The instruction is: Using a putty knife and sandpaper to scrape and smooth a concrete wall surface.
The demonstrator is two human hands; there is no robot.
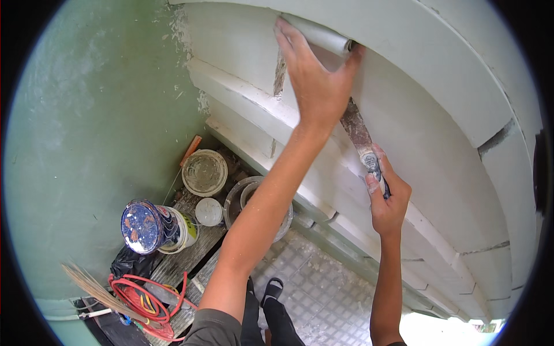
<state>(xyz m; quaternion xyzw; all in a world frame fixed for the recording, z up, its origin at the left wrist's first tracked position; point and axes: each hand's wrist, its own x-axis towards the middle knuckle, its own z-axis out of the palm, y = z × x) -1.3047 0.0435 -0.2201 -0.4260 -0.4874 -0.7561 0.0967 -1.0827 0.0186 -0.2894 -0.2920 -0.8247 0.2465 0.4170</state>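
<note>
My left hand (317, 81) reaches up to the white panelled surface, with its thumb and fingers spanning the two ends of a pale grey-white cylinder (320, 36). It looks like a roll and lies against the panel under a curved ledge; its exact kind is unclear. My right hand (389, 199) is closed around the handle of a putty knife (358, 127). The knife's brown-stained blade points up toward the left hand. Its tip lies close below the left thumb, near the panel (415, 121). A dark, rough gap (279, 75) shows in the panel left of my left hand.
Low on the left, wooden boards (173, 268) hold a paint-spattered blue-lidded bucket (144, 225), a tub (205, 173), a small white lid (209, 211) and a coiled red hose (138, 300). A straw broom (104, 291) leans there. A green wall (86, 132) rises alongside; tiles (311, 277) lie below.
</note>
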